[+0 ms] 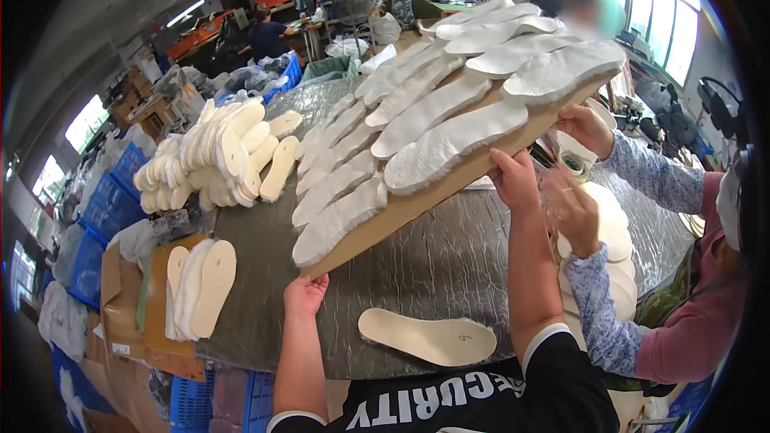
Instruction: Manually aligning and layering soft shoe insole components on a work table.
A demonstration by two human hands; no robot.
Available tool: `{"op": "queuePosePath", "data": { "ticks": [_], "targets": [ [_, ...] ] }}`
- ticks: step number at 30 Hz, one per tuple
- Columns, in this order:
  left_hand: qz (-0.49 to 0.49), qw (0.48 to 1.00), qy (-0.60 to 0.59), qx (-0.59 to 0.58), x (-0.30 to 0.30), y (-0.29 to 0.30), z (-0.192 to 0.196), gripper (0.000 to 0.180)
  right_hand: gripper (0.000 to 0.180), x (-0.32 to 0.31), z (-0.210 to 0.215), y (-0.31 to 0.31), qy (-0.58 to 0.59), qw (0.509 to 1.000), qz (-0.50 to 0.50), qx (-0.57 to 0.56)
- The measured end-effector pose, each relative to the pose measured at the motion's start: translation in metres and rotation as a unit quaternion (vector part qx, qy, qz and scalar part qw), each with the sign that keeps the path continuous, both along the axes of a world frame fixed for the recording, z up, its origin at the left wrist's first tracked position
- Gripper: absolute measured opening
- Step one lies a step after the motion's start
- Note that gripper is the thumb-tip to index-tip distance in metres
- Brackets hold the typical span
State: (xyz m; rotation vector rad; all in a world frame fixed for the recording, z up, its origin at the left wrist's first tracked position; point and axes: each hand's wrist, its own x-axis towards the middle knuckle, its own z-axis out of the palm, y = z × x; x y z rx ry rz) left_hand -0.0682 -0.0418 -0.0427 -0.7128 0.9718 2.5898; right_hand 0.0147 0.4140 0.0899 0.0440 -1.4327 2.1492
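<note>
A brown cardboard sheet (437,207) is held up at a tilt above the table, its right end higher. Rows of white fluffy insoles (453,148) cover its top. My left hand (305,295) is closed on its near left corner. Further right, my right hand (514,178) pinches the long near edge. A co-worker's hand (589,130) is at the right end of the sheet; that person's other hand (571,212), blurred, is below it. One cream insole (427,337) with a fluffy rim lies on the table in front of me.
The table (257,273) has a dark, wrinkled covering. A big heap of cream insoles (216,152) stands at its far left, and a small stack (212,289) at the left edge. More insole pieces (605,232) are piled beside the co-worker. Blue crates (108,208) line the left side.
</note>
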Motion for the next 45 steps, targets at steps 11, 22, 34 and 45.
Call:
{"op": "queuePosePath", "data": {
  "ticks": [11,22,34,45],
  "targets": [
    [0.011,1.000,0.003,0.009,-0.001,0.003,0.002,0.027,0.016,0.017,0.048,-0.047,-0.010,0.997,-0.069,-0.013],
    [-0.031,0.999,0.010,-0.002,-0.005,0.017,0.008,0.031,0.027,0.031,0.033,-0.027,0.041,0.998,-0.029,-0.030],
    [-0.009,1.000,0.001,0.001,-0.001,0.020,0.003,0.030,0.023,0.047,0.020,-0.030,0.042,0.996,-0.049,-0.058],
    [-0.013,1.000,-0.014,0.000,0.001,0.015,0.007,0.030,0.031,0.050,0.053,-0.051,0.072,0.996,-0.056,-0.004]
  ]
}}
